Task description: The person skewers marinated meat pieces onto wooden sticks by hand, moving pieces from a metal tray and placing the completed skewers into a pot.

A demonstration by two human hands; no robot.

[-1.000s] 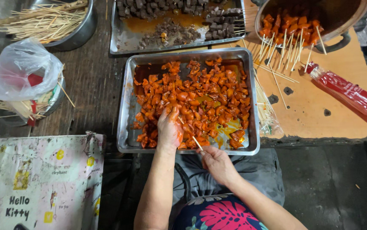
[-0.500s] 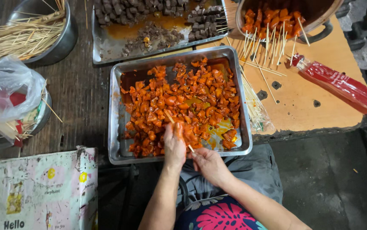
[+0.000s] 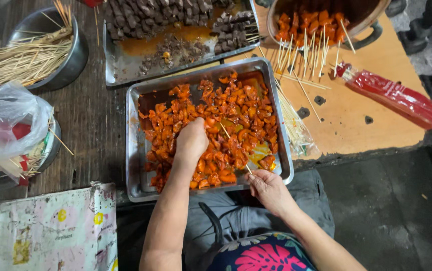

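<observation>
A metal tray (image 3: 134, 150) in front of me is filled with orange, sauce-coated meat pieces (image 3: 236, 115). My left hand (image 3: 192, 140) reaches into the middle of the pile with fingers curled over the pieces. At the tray's near rim my right hand (image 3: 268, 189) pinches a thin wooden skewer (image 3: 233, 145), which slants up into the meat.
A second tray (image 3: 125, 65) with dark meat and brown sauce lies behind. At top right a pot (image 3: 374, 30) holds finished orange skewers. A steel bowl (image 3: 73, 55) of bare sticks, a plastic bag (image 3: 10, 120), a red skewer packet (image 3: 401, 98) and a flowered cloth (image 3: 45, 231) lie around.
My left hand has moved from the near edge of the pile further into its middle. The right hand has kept its skewer at the rim. The camera view shifted slightly.
</observation>
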